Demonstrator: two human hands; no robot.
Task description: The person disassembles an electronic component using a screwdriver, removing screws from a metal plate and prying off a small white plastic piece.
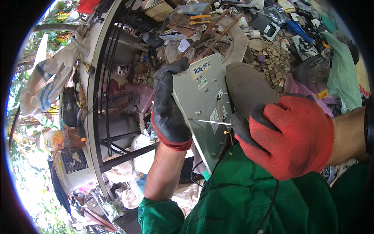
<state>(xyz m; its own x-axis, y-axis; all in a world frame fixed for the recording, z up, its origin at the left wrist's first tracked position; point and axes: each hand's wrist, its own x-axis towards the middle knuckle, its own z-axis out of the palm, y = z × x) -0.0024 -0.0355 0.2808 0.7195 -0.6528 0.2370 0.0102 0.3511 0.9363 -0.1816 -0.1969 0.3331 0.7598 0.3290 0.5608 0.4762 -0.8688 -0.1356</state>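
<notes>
A flat grey metal casing [202, 99] with stickers and small studs on its face leans up in front of me, tilted. My left hand [169, 109], in a black-and-red work glove, is wrapped round its left edge, thumb near the top corner. In a matching glove, my right hand [290, 136] is closed on a screwdriver, whose handle is hidden in the fist. The thin metal screwdriver shaft [212, 122] points left across the casing, its tip by the left edge near my left palm. A thin wire with a yellow end [226, 132] hangs beside the casing.
A metal frame [97, 78] with black bars stands on the left. Beyond the casing, a plastic tray [179, 37] holds orange-handled pliers [200, 16]. A brown rounded surface [249, 87] lies just behind the casing. Rubble, electronic scrap and a green plastic bag [339, 74] spread at the right.
</notes>
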